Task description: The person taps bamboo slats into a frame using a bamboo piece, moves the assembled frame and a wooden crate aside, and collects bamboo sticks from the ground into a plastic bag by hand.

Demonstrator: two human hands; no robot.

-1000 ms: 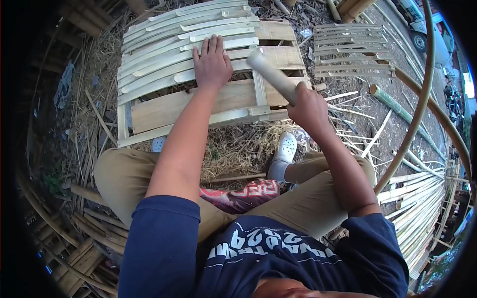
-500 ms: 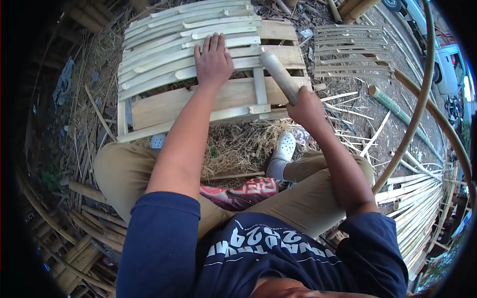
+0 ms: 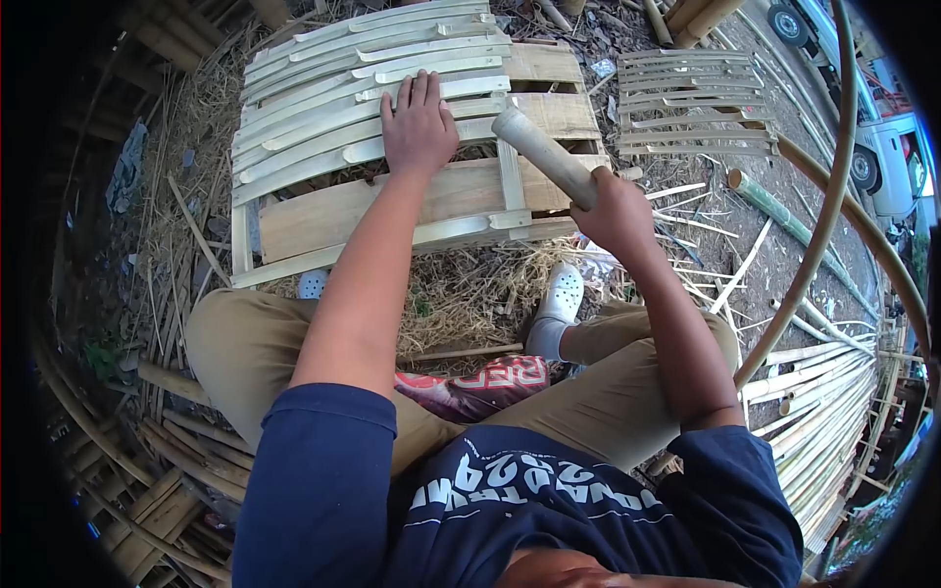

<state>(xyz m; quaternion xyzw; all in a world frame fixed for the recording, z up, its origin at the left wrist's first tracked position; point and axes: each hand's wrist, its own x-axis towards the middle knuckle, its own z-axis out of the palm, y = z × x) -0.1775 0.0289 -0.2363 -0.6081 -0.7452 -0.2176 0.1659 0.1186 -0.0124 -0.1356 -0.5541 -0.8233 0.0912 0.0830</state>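
My left hand [image 3: 419, 127] lies flat, fingers stretched forward, on the pale bamboo slats [image 3: 323, 120] of a slatted panel in front of me. The slats run side by side across lengthwise bamboo strips, over wooden boards [image 3: 382, 199]. In my right hand [image 3: 616, 214] is the near end of a short, thick bamboo stick [image 3: 542, 155]. Its far end slants up and left, over the panel's right crosspiece [image 3: 512, 181]; whether it touches the slats I cannot tell.
A smaller slatted bamboo panel [image 3: 691, 103] lies on the ground at the upper right. Near it is a green bamboo pole [image 3: 784, 218]. Many split bamboo strips [image 3: 814, 392] are stacked at the right. A curved pole [image 3: 841, 196] rises there. White clogs [image 3: 564, 292] are by the panel.
The bamboo stick's far end has swung left and slightly down, lying flatter now. My right hand has shifted slightly right. My left hand has stayed nearly in place on the slats.
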